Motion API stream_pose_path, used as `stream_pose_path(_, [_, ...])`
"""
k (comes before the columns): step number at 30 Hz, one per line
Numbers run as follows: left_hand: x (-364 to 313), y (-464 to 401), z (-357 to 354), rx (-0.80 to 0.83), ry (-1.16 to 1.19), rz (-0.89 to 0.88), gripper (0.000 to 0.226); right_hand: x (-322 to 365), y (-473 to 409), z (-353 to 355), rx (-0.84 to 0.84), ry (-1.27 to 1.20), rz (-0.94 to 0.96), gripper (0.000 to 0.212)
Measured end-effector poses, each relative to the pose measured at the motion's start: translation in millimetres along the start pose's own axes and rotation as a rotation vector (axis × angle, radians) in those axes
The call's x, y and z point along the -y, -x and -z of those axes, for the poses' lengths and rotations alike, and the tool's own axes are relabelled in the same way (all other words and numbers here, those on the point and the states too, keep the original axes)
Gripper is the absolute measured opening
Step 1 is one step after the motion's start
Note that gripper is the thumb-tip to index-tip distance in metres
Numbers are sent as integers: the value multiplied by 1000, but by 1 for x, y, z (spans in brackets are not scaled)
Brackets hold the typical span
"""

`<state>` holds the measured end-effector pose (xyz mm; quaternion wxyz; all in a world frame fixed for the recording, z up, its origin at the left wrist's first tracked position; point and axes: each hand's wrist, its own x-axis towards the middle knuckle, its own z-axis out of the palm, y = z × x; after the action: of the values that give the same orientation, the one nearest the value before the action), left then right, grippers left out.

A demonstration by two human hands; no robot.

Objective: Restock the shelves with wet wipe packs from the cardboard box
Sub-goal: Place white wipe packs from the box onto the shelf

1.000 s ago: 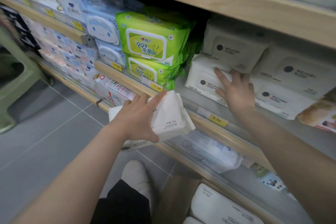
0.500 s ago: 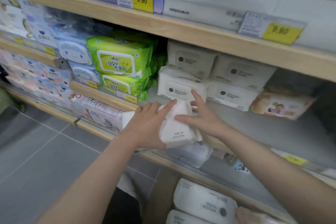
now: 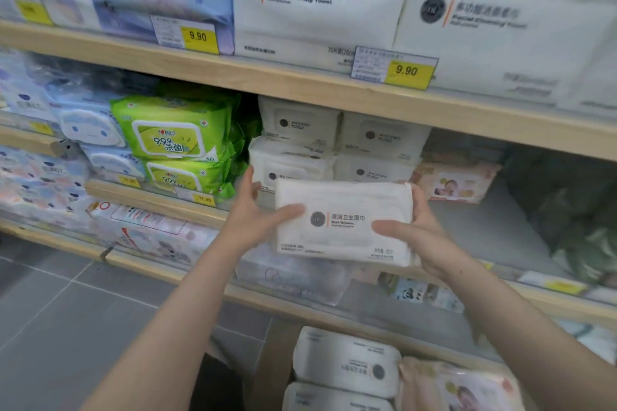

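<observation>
A white wet wipe pack [image 3: 344,222] with a dark round logo is held flat between both hands in front of the middle shelf [image 3: 494,230]. My left hand [image 3: 257,213] grips its left end with the thumb on the front. My right hand [image 3: 422,233] grips its right end, thumb across the lower front. Behind it stand matching white packs [image 3: 337,143] stacked two high on the shelf. At the bottom, the cardboard box [image 3: 270,360] holds more white packs [image 3: 347,362] and a pink baby wipe pack [image 3: 457,387].
Green wipe packs [image 3: 173,140] and blue packs [image 3: 90,127] sit left of the white stack. A pink baby pack [image 3: 457,182] lies to its right, beside bare grey shelf. Facial towel packs [image 3: 317,10] fill the upper shelf. Grey floor tiles [image 3: 66,310] lie at lower left.
The pack has been raised and turned label-forward in front of the white stack. My right hand has moved from the pack's top to grip its right end. The camera view has tilted upward.
</observation>
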<state>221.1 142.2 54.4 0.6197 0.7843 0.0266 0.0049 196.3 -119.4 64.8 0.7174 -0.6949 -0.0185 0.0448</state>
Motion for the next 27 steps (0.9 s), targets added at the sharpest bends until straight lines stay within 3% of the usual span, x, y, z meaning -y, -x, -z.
stream_pose_path(2, [1, 1, -4, 197, 213, 153, 102, 1, 6, 8, 38, 7, 17, 76])
stream_pose_path(4, [-2, 5, -14, 331, 306, 172, 62, -2, 10, 10, 67, 58, 19, 73])
stream_pose_path(5, [-3, 7, -18, 339, 337, 154, 56, -4, 12, 10, 73, 86, 17, 73])
stream_pose_path(8, [-4, 9, -24, 256, 396, 110, 72, 0, 17, 11, 101, 261, 5, 89])
stream_pose_path(11, [-4, 10, -28, 197, 323, 55, 89, 14, 13, 15, 141, 702, 138, 99])
stream_pose_path(14, [-9, 15, -33, 206, 227, -23, 82, 24, 4, 9, 276, 1143, 236, 105])
stream_pose_path(17, [-16, 22, -42, 248, 170, -105, 66, 27, 1, -2, 379, 1219, 218, 110])
stream_pose_path(21, [-24, 15, -47, 288, -1, -185, 57, 25, -4, 9, 295, 1221, 281, 106])
stream_pose_path(24, [-24, -18, -40, 255, -262, -238, 74, 34, -26, 28, 173, 1432, 378, 101])
stream_pose_path(27, [-13, -64, -32, 135, -541, -327, 85, 38, -60, 45, 59, 1533, 349, 99])
